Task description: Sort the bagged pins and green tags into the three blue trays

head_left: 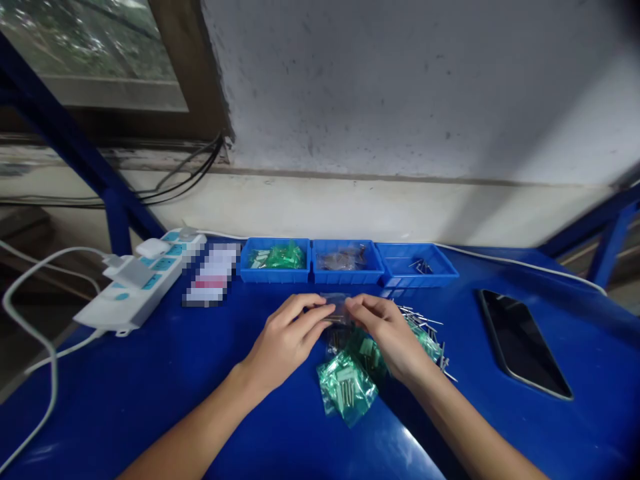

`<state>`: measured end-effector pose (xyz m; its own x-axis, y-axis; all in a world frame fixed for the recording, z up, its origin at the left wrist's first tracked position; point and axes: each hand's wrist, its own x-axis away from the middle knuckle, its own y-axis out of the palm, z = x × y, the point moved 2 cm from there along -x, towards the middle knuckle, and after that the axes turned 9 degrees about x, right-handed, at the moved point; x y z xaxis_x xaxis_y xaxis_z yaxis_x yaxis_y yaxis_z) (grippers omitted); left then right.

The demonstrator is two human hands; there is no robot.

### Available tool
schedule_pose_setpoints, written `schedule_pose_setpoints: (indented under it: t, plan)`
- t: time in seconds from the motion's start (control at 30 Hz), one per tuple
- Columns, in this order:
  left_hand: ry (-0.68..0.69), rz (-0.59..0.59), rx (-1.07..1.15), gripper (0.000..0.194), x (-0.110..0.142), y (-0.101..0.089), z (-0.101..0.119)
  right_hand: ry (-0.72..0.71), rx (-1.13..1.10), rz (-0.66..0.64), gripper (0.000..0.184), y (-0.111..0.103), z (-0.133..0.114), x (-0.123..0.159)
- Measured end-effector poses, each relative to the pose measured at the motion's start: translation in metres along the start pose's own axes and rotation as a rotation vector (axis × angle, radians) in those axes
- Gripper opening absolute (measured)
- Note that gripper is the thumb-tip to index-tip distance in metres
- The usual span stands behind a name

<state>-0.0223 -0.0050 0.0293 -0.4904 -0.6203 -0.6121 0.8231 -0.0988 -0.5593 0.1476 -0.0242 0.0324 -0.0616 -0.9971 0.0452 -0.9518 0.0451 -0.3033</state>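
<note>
Between my two hands is a small clear plastic bag [336,307] with what looks like thin metal pieces in it. My left hand [287,333] pinches its left side, and my right hand [390,330] grips the upper right edge between thumb and finger. Just below lies a green plastic packet [347,388] holding pale plugs and screws. More green packets are partly covered by my right hand. A loose heap of thin metal screws or pins [423,319] spreads out past that hand.
Along the wall stand a blue bin [275,276] with green packets, a blue bin [349,277] with clear bags and a blue bin [420,281] with a few dark screws. A white power strip [125,307] is left; a phone [523,343] lies right on the blue table [165,393].
</note>
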Motion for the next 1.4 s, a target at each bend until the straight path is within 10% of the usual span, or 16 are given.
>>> schedule_pose_setpoints:
  t: [0.13, 0.27, 0.33, 0.5, 0.73, 0.93, 1.1, 1.23, 1.4]
  plan:
    - [-0.178, -0.142, -0.028, 0.036, 0.001, 0.012, -0.007, -0.049, -0.054, 0.254, 0.022, -0.019, -0.005, -0.003]
    - [-0.365, -0.189, -0.226, 0.039, 0.0, 0.027, -0.016, -0.475, 0.233, 1.13, 0.018, -0.069, -0.025, -0.003]
    - [-0.374, -0.199, -0.34, 0.038, 0.0, 0.032, -0.017, -0.647, 0.534, 1.337, 0.018, -0.082, -0.032, -0.01]
    - [-0.361, -0.178, -0.37, 0.023, 0.001, 0.029, -0.019, -0.535, 1.007, 0.571, 0.025, -0.066, -0.015, -0.044]
    - [-0.324, 0.005, 0.066, 0.013, -0.001, 0.012, -0.018, -0.318, 0.722, 0.383, 0.035, -0.037, 0.004, -0.015]
    - [-0.1, 0.133, 0.095, 0.014, 0.0, 0.009, -0.001, -0.036, 0.248, -0.151, 0.042, 0.0, -0.003, -0.004]
    - [-0.183, 0.033, 0.157, 0.011, -0.001, 0.008, 0.003, -0.076, 0.037, -0.041, 0.028, 0.003, 0.002, -0.003]
    - [-0.51, -0.075, 0.477, 0.022, -0.002, 0.013, -0.005, -0.358, 0.319, 0.174, 0.018, -0.004, 0.0, 0.002]
    - [-0.826, 0.018, 0.879, 0.035, 0.001, 0.016, -0.018, -0.729, 0.624, 0.072, 0.015, 0.002, -0.006, 0.01]
